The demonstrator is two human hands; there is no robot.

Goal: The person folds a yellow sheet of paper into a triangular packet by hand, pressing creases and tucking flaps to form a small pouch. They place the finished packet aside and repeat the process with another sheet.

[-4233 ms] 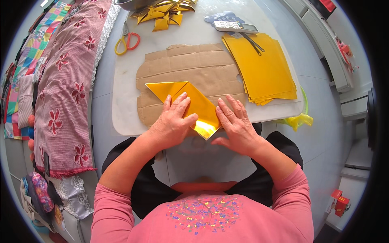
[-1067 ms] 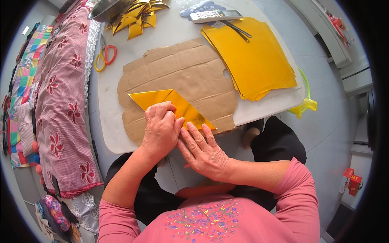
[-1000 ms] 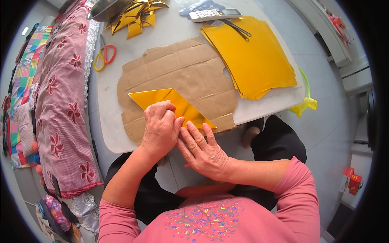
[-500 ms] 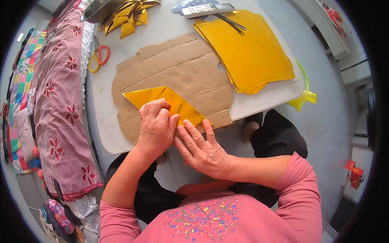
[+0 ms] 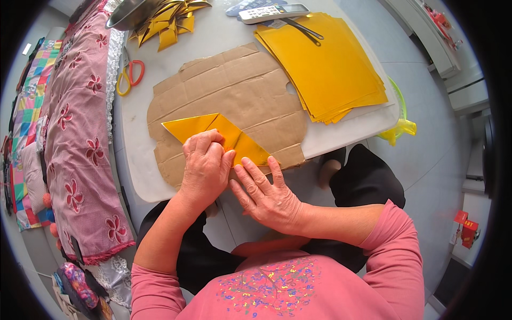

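A folded sheet of shiny gold paper (image 5: 234,136) lies near the front edge of a brown cardboard sheet (image 5: 218,85). It has slanted ends and crease lines. My left hand (image 5: 207,162) is closed over the paper's near edge, fingers curled and pressing on it. What lies beneath those fingers is hidden. My right hand (image 5: 269,200) rests beside it with fingers stretched out, their tips on the paper's near right edge. The two hands nearly touch at the thumbs.
The cardboard lies on a white table (image 5: 140,176). A stack of gold sheets (image 5: 325,69) sits at the right, under black tweezers (image 5: 301,29) and a white remote control (image 5: 273,13). Scissors (image 5: 129,74), folded gold pieces (image 5: 168,24) and a metal bowl (image 5: 128,15) stand left.
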